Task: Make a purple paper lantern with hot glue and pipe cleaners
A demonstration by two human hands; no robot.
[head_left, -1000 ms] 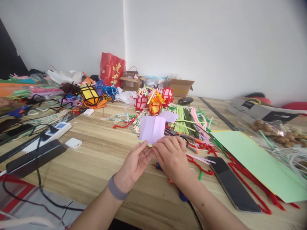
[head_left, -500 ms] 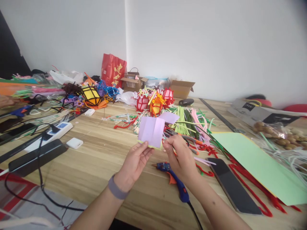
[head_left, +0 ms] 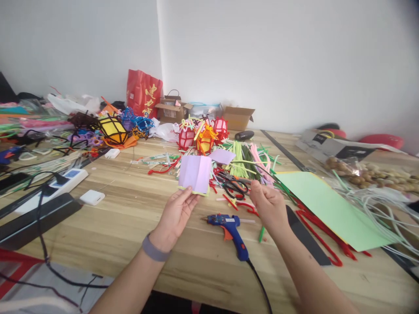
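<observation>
My left hand (head_left: pixel 176 213) pinches a folded sheet of purple paper (head_left: pixel 195 173) by its lower edge. Along that edge runs a yellow-green strip that looks like pipe cleaner. My right hand (head_left: pixel 269 207) is closed over the table to the right, apart from the paper; whatever its fingers may hold is hidden. Between and below the hands lies a blue glue gun (head_left: pixel 231 229), its nozzle pointing left. Black-handled scissors (head_left: pixel 235 186) rest left of my right hand. A second purple paper piece (head_left: pixel 222 156) lies behind the held one.
Pipe-cleaner lanterns (head_left: pixel 205 141) stand at the back middle, near bundled green pipe cleaners (head_left: pixel 241 162). Right are a light-green sheet (head_left: pixel 334 209), a dark phone (head_left: pixel 307 240) and red pipe cleaners (head_left: pixel 319 233). A power strip (head_left: pixel 54 189) and white case (head_left: pixel 92 197) lie left.
My right hand has moved away from the paper to the right, uncovering the scissors and more of the glue gun. My left hand still holds the paper. The view has shifted slightly right.
</observation>
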